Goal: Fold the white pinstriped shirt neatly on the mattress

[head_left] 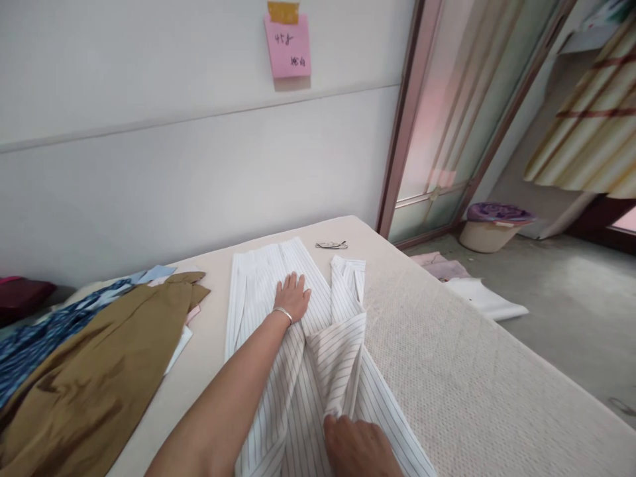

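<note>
A white garment with thin dark stripes lies spread along the bed-like surface in front of me; whether it is a shirt or trousers I cannot tell. My left hand lies flat on its upper part, fingers apart, with a bracelet at the wrist. Lower down, my right hand is closed on a bunched fold of the same striped cloth. From that fist the fold runs up, twisted over itself, to a narrow end on the right. Beyond it lies a pair of glasses.
A brown garment tops a pile with blue patterned cloth on the left. The covered surface meets a wall with a pink note. On the floor at right are a lined bin and white cloth.
</note>
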### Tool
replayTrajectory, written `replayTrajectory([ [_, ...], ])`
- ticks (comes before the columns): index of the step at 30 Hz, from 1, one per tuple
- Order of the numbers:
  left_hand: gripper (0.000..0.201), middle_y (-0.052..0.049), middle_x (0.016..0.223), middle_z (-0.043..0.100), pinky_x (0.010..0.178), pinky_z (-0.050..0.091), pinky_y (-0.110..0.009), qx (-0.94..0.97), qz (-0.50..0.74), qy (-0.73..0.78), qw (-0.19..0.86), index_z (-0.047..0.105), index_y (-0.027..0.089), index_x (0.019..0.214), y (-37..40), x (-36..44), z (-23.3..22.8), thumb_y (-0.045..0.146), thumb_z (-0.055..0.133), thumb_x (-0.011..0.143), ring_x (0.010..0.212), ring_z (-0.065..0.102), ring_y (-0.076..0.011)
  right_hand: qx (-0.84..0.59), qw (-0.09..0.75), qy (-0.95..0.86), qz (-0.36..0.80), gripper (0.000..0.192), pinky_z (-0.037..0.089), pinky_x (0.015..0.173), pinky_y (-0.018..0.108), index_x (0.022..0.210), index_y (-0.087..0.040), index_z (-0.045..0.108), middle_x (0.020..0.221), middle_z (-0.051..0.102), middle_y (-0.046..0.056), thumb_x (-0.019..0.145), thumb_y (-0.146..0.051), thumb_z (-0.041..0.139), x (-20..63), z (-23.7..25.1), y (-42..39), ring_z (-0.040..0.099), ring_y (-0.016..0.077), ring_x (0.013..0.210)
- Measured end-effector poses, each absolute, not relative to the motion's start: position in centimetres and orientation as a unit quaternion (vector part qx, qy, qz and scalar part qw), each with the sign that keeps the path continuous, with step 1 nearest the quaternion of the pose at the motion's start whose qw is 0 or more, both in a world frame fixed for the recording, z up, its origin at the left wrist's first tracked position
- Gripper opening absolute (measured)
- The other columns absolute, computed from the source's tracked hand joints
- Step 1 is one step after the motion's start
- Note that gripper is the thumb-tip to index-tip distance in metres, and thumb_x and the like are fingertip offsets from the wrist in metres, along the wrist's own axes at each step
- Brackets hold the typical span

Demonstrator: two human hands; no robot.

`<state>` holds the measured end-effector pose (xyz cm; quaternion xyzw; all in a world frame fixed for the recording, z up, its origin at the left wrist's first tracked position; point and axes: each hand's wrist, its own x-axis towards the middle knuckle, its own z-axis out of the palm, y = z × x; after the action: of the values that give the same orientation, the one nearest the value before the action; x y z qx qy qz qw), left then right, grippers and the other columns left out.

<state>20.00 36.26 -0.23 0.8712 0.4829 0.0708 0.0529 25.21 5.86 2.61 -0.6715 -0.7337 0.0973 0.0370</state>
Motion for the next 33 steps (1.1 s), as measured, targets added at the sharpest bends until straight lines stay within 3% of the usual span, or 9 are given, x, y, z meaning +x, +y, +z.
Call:
replayTrajectory([
  [5,0.057,-0.011,0.164,0.03,0.121,0.02,-0.053,0.874,0.082,0.478,0.034,0.038,0.021,0.151,36.7,19.8,-0.2,0.045,0.029,0.1,0.151,0.026,-0.0282,-0.666,-0.012,-0.732,0.146,0.02,0.044,0.06,0.027,0.092,-0.016,0.064,0.081,0.07,0.009,0.081,-0.003,0.053,25.3,3.7,6.5,0.07,0.0223,0.076],
  [8,0.055,-0.015,0.158,0.037,0.119,0.024,-0.047,0.867,0.109,0.486,0.014,0.042,0.017,0.147,36.3,19.5,0.2,0.042,0.034,0.099,0.146,0.033,-0.0275,-0.665,-0.012,-0.729,0.159,0.017,0.045,0.061,0.027,0.09,-0.016,0.063,0.08,0.069,0.009,0.08,-0.005,0.055,25.2,3.8,6.7,0.07,0.0224,0.076],
  [12,0.045,-0.02,0.132,0.056,0.107,0.033,-0.049,0.845,0.155,0.512,-0.02,0.054,0.015,0.13,35.4,19.0,1.1,0.042,0.04,0.097,0.127,0.049,-0.0323,-0.675,-0.031,-0.714,0.183,0.022,0.047,0.065,0.031,0.095,-0.015,0.064,0.085,0.071,0.012,0.077,-0.005,0.057,24.8,4.8,6.7,0.071,0.0274,0.082],
  [15,0.034,-0.015,0.112,0.063,0.099,0.037,-0.05,0.84,0.168,0.515,-0.026,0.058,0.019,0.116,35.1,18.9,1.5,0.042,0.046,0.094,0.114,0.056,-0.033,-0.674,-0.05,-0.706,0.211,0.028,0.048,0.067,0.034,0.1,-0.014,0.064,0.09,0.071,0.013,0.075,-0.004,0.058,24.7,6.4,6.6,0.071,0.0301,0.086],
  [23,0.028,-0.002,0.084,0.071,0.09,0.04,-0.04,0.836,0.162,0.523,0.041,0.049,0.021,0.114,36.1,18.6,1.0,0.038,0.05,0.093,0.084,0.067,-0.0235,-0.673,-0.075,-0.682,0.277,0.037,0.04,0.071,0.033,0.1,-0.015,0.063,0.097,0.069,0.011,0.075,0.005,0.044,26.1,11.4,6.2,0.068,0.0271,0.091],
  [33,0.028,-0.003,0.084,0.071,0.09,0.041,-0.039,0.835,0.166,0.521,0.055,0.049,0.023,0.114,36.1,18.7,1.3,0.021,0.05,0.087,0.091,0.068,-0.0268,-0.654,-0.066,-0.714,0.243,0.023,0.046,0.069,0.032,0.094,-0.013,0.062,0.084,0.066,0.011,0.076,-0.003,0.052,25.4,10.8,6.1,0.068,0.0249,0.082],
])
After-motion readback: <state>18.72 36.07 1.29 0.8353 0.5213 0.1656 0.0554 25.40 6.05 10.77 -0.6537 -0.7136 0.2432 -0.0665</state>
